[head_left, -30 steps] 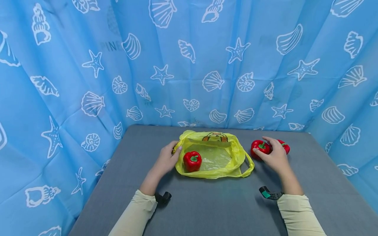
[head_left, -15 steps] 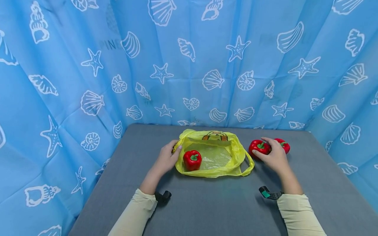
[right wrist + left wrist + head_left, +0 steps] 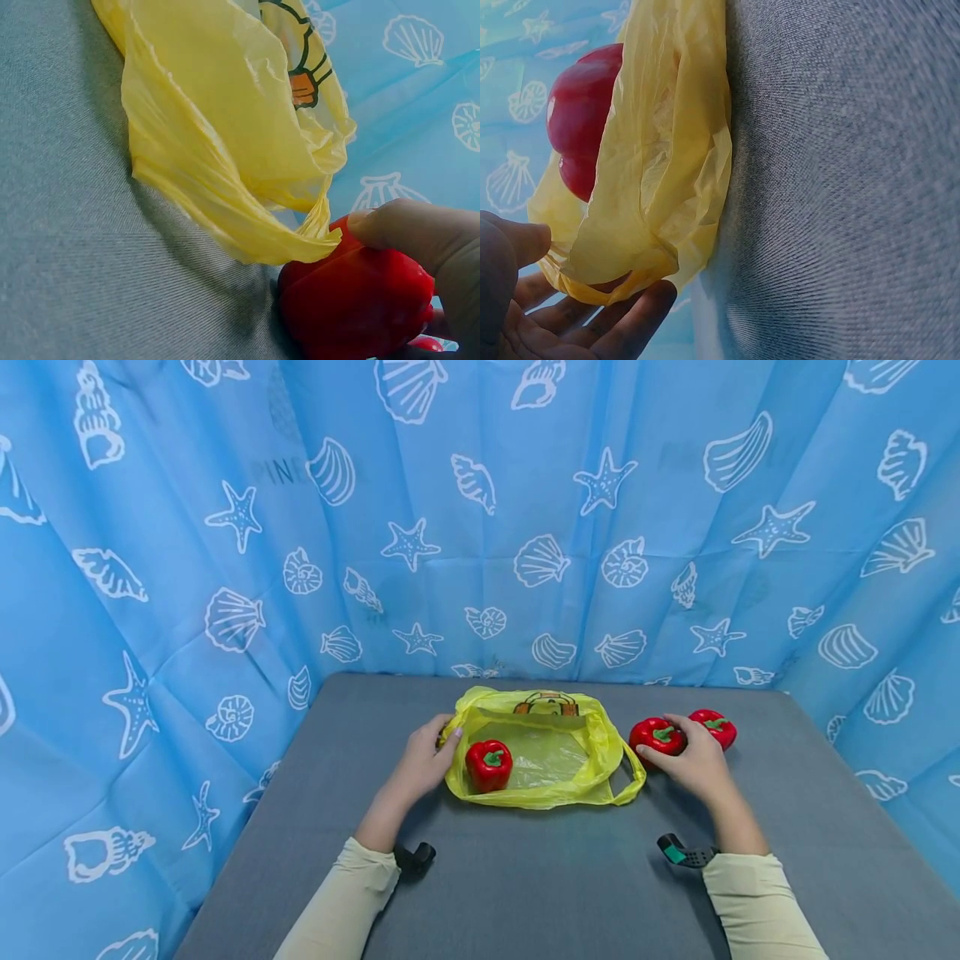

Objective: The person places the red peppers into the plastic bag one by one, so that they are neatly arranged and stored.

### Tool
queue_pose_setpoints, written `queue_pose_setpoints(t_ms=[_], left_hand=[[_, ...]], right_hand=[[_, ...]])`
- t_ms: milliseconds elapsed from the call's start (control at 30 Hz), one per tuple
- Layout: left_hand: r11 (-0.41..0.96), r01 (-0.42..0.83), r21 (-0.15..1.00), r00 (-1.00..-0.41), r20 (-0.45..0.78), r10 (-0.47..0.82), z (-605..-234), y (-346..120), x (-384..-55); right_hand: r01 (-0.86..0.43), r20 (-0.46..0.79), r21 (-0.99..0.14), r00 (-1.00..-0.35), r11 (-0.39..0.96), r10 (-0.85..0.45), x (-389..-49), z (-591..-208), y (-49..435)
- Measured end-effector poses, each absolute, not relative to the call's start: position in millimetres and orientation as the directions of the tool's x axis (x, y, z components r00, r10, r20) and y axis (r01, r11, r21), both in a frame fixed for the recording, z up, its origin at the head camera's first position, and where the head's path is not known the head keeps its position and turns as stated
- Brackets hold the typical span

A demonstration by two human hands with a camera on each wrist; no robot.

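Note:
A yellow plastic bag (image 3: 558, 797) lies on the table with its mouth spread wide. Inside it, at the left, sits a red bell pepper (image 3: 489, 766) with a green stem. My left hand (image 3: 426, 760) holds the bag's left edge, the thumb on the near side and fingers behind it in the left wrist view. To the right of the bag, my right hand (image 3: 697, 760) grips a second red bell pepper (image 3: 654, 737) between thumb and fingers. The bag's handle loop (image 3: 300, 244) overlaps that pepper in the right wrist view.
A third red bell pepper (image 3: 715, 727) lies behind and right of my right hand. The grey table (image 3: 540, 885) ends at a blue curtain (image 3: 510, 602) with white shell prints at the back and sides.
My right hand's pepper has shifted slightly left, toward the bag, and a gap shows between it and the third pepper. The left hand and bag stay nearly still.

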State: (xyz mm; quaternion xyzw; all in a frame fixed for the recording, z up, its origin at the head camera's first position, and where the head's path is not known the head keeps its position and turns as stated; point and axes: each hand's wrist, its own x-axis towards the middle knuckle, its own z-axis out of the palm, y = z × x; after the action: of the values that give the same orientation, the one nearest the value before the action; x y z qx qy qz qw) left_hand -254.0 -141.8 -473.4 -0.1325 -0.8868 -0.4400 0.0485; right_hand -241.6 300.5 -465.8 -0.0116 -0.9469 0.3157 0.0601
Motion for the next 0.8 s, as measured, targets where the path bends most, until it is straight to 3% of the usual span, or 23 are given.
queue_pose_setpoints(t_ms=[467,800], left_hand=[[0.573,0.283,0.769,-0.958,0.204,0.199,-473.9,-141.9,-254.0],[0.575,0.278,0.77,-0.96,0.2,0.197,-473.3,-143.1,-254.8]], right_hand=[[-0.024,0.17,-0.612,-0.98,0.791,0.103,-238.0,-471.3,302.0],[-0.063,0.256,-0.64,-0.957,0.766,0.136,-232.1,-453.9,292.0]])
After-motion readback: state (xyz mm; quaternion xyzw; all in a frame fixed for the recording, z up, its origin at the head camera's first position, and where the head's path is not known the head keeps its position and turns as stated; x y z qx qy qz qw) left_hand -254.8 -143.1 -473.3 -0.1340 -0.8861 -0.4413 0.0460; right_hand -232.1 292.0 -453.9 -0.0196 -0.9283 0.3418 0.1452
